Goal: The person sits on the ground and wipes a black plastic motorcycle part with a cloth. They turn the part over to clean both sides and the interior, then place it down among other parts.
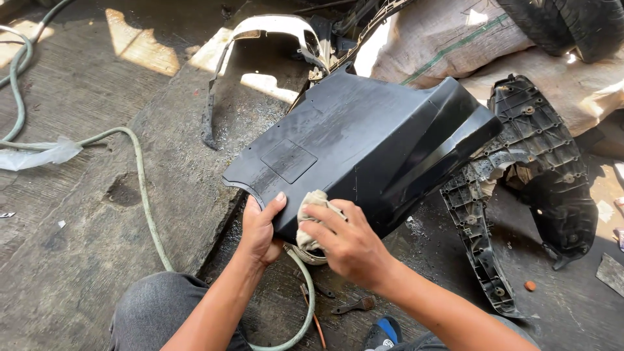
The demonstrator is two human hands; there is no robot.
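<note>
A large black plastic body panel (364, 140), wet and shiny, is propped up at an angle in front of me. My left hand (260, 227) grips its near lower edge, thumb on top. My right hand (348, 244) presses a crumpled off-white rag (312, 205) against the panel's near edge, fingers wrapped over the cloth. Part of the rag hangs below the panel's rim.
A pale green hose (140, 188) snakes over the concrete floor and loops under my hands. Another black ribbed panel (539, 175) lies at right, a white-edged fender piece (273, 29) behind. Sacks (448, 39) and a tyre (572, 23) sit at the back. My knee (153, 309) is at bottom left.
</note>
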